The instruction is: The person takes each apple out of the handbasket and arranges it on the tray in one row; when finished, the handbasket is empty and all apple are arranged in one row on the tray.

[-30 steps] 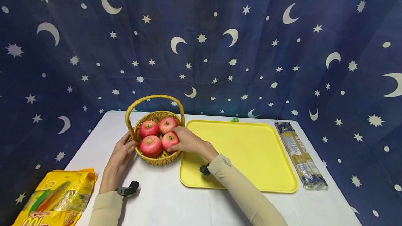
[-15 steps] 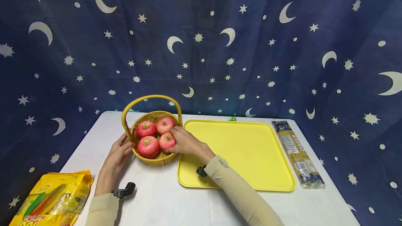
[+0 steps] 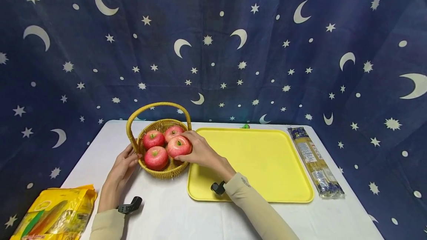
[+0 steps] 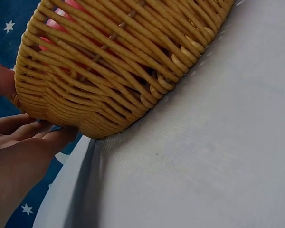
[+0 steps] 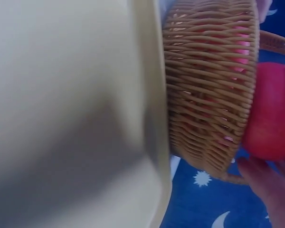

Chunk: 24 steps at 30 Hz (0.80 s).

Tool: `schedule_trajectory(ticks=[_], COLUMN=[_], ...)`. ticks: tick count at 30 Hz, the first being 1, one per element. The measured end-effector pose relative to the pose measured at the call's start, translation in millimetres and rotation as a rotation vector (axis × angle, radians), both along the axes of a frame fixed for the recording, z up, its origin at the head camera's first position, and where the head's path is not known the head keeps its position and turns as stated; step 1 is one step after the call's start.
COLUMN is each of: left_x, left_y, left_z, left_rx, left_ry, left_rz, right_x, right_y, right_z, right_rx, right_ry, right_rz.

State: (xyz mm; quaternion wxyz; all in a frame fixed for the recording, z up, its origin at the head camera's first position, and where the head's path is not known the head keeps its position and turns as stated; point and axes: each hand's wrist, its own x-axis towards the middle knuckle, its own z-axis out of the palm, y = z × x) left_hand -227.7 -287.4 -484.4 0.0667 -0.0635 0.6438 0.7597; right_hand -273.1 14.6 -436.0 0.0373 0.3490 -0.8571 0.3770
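The right hand pinches a round, glossy red apple at the right rim of a woven yellow-brown wicker basket. The apple looks firm, fairly light, somewhat slippery and easily bruised, best held around its widest part. That hand slants in from the near right, thumb near, fingers far. The left hand, thumb and fingers apart, rests against the basket's left side. A flat, rectangular yellow tray lies just right.

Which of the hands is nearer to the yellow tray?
Right. The right hand grips an apple at the side of the basket by the yellow tray; the left hand touches the opposite side.
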Motion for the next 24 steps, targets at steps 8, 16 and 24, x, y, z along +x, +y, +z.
schedule_trajectory(ticks=[8, 16, 24], left_x=[-0.9, 0.7, 1.5], left_y=[0.1, 1.8, 0.5], left_z=[-1.5, -2.1, -4.6], left_rx=[0.025, 0.052, 0.084], left_ry=[-0.009, -0.013, 0.026], left_rz=[0.006, 0.016, 0.006], right_x=[16.1, 23.3, 17.0], right_y=[22.1, 53.7, 77.0], right_z=[6.3, 5.6, -6.3], right_rx=[-0.058, -0.085, -0.037], right_ry=[0.019, -0.006, -0.032], right_rz=[-0.001, -0.043, -0.130])
